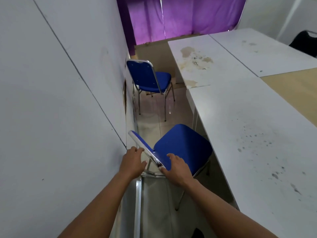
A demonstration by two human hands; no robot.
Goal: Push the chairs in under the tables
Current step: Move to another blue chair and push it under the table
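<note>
Both bare forearms reach forward and down from the bottom edge to the backrest of the near blue chair (pixel 181 146). The left hand (pixel 133 160) sits at the outer side of the chrome-edged backrest, fingers curled toward the frame; whether this grip is truly clenched on the metal cannot be told, since the contact side is hidden. The right hand (pixel 176 169) lies over the backrest's padded face, fingers spread and thumb at the frame, grasping its top edge. The near chair stands in the narrow aisle with its seat's right corner tucked just under the white tabletop (pixel 248 134); its legs are mostly hidden. A second blue chair (pixel 147 78) stands farther down the aisle, beside the left wall (pixel 51 100), apart from the stained tabletop (pixel 197 54). A purple curtain (pixel 180 16) closes the far end.
</note>
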